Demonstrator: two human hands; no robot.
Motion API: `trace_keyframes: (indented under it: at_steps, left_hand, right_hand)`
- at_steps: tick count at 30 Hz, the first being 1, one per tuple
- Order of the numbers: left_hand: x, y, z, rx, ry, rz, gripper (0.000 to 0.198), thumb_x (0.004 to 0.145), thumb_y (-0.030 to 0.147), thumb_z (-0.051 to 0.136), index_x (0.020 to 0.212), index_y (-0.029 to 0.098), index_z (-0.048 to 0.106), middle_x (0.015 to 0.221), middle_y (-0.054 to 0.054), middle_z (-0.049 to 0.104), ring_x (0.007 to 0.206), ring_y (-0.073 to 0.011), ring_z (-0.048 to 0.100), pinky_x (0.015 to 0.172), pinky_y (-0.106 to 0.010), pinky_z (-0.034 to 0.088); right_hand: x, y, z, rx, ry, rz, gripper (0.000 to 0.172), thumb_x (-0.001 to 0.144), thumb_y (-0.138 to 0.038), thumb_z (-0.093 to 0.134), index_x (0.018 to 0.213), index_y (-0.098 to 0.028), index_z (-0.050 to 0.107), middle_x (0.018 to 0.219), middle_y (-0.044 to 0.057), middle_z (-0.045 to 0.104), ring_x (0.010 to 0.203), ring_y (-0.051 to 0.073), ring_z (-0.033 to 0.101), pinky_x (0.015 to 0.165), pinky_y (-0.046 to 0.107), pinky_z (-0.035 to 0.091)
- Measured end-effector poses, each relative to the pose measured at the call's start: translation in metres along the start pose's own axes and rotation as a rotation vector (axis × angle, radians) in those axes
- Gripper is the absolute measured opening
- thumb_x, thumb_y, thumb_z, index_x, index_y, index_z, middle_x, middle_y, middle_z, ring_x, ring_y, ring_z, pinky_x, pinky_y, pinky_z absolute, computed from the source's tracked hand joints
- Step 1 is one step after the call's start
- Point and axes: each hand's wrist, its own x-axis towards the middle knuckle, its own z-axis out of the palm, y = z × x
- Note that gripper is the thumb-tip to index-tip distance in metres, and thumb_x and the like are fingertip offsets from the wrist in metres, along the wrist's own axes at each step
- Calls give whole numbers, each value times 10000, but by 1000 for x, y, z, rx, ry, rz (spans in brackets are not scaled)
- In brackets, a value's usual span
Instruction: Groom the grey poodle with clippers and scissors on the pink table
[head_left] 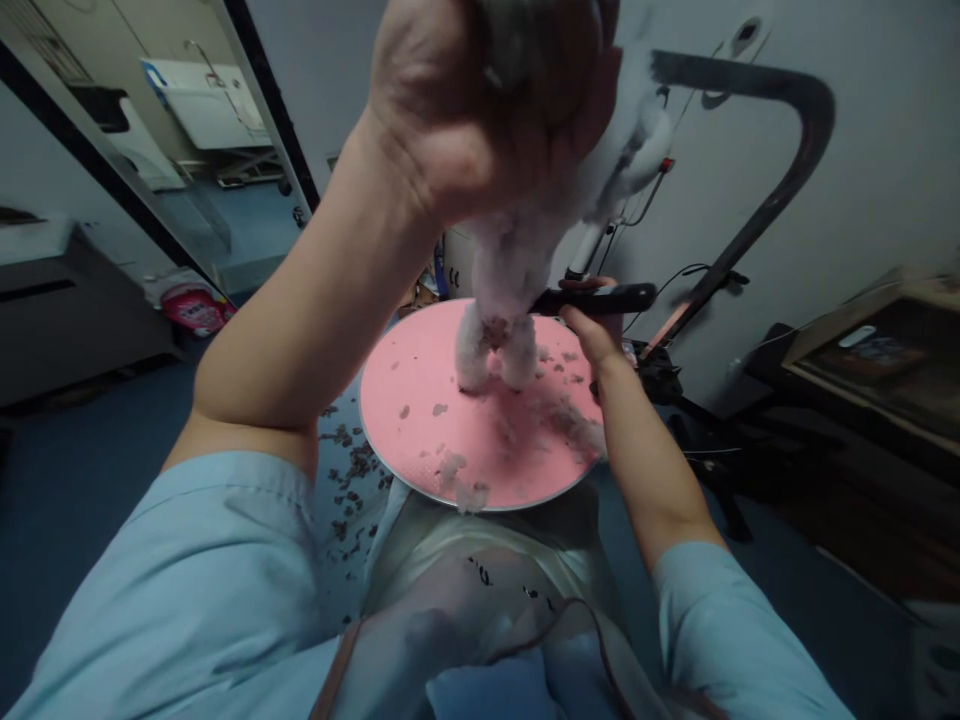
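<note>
A fluffy, pale-furred dog [510, 260] stands on a round pink table [420, 440], its legs near the middle of the top. High in the view and close to the camera, my left hand [495, 110] is closed with the fingers wrapped around the dog's upper part; exactly which part is hidden by the hand and blur. To the right of the dog's legs, my right hand [600, 325] grips a long black bar-shaped tool [619, 298], whose inner end meets the fur. Loose hair clumps [454, 468] are scattered over the tabletop.
A dark padded metal arm [806, 110] rises at the right and bends over the table. More hair [352, 475] litters the blue floor at left. A grey cabinet [60, 310] stands left, near a pink bag [195, 305]. A wooden-framed case [877, 340] is on the right.
</note>
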Motion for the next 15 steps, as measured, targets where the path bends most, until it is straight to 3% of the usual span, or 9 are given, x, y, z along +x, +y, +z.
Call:
trace_keyframes:
  at_steps: [3,5,8,10,13,15]
  left_hand:
    - [-1,2,-1,0,13,8,581,1031,431,214,1595,294,218,1597,96,221,1353,-197,227,982,-341,335]
    - [-2,4,-1,8,41,18,581,1031,454,232,1588,289,251,1593,75,246,1341,-226,264,990,-362,371]
    - [-2,6,-1,15,43,22,590,1020,441,202,1579,266,270,1594,69,242,1325,-220,287,963,-350,381]
    - [-2,7,-1,20,20,24,588,1014,407,177,1582,271,253,1592,80,237,1316,-207,293,949,-347,367]
    - [-1,8,-1,15,25,41,572,1025,401,202,1576,261,267,1590,65,256,1291,-219,328,965,-359,358]
    - [-1,7,0,3,40,38,576,1029,434,227,1575,255,273,1594,65,243,1294,-218,324,984,-351,336]
  right_hand:
    - [5,3,4,-97,-68,86,427,534,-298,841,861,-226,576,854,13,737,866,228,717,889,448,573]
    - [5,2,4,-146,-10,63,355,560,-280,816,819,-224,580,782,-4,717,807,221,711,849,436,583]
    - [5,2,6,-84,68,-38,328,635,-282,769,895,-241,573,862,-14,738,868,206,719,880,415,579]
    - [4,5,10,-29,23,-20,392,608,-292,787,930,-247,568,924,-9,749,911,205,719,902,415,573]
    - [2,7,13,-110,-48,86,406,525,-292,821,848,-227,585,822,-4,732,820,217,712,853,435,583]
    - [0,4,14,-183,20,61,344,557,-310,810,803,-220,587,757,-6,709,769,219,705,822,437,588]
